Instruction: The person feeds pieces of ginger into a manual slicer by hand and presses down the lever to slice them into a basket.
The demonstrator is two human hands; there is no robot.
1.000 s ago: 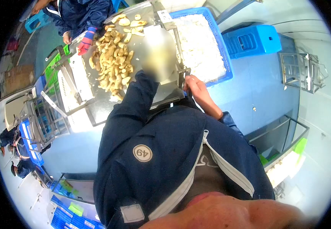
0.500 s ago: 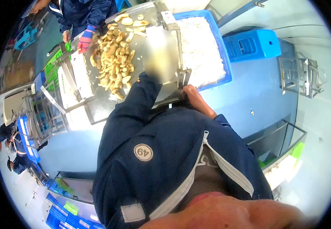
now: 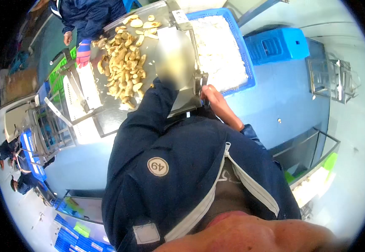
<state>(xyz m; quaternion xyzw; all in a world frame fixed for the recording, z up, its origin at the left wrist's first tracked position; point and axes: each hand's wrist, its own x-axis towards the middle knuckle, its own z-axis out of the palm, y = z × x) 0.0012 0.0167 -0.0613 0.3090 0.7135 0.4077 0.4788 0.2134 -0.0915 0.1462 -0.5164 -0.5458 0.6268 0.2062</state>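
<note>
My left sleeve (image 3: 148, 105) reaches onto a metal table (image 3: 106, 119), where a blurred patch covers my left hand and whatever it touches. Beside that patch lies a heap of knobbly tan and brown pieces (image 3: 125, 63), perhaps mushrooms or roots. Paler pieces (image 3: 148, 25) lie at the table's far end. My right hand (image 3: 216, 101) has its fingers curled round an upright metal handle (image 3: 203, 82) at the table's right side. Just beyond it, a blue basket (image 3: 249, 73) holds white shredded or sliced material (image 3: 224, 54).
A co-worker in dark blue stands at the far left, one hand in a striped glove (image 3: 83, 52) near the heap. A blue plastic stool (image 3: 277, 46) lies right of the basket. Metal racks (image 3: 331, 80) stand at the right wall. Other people work at far left.
The co-worker's gloved hand has moved left and down, away from the heap. My right hand has shifted slightly up along the handle. The view has tilted a little.
</note>
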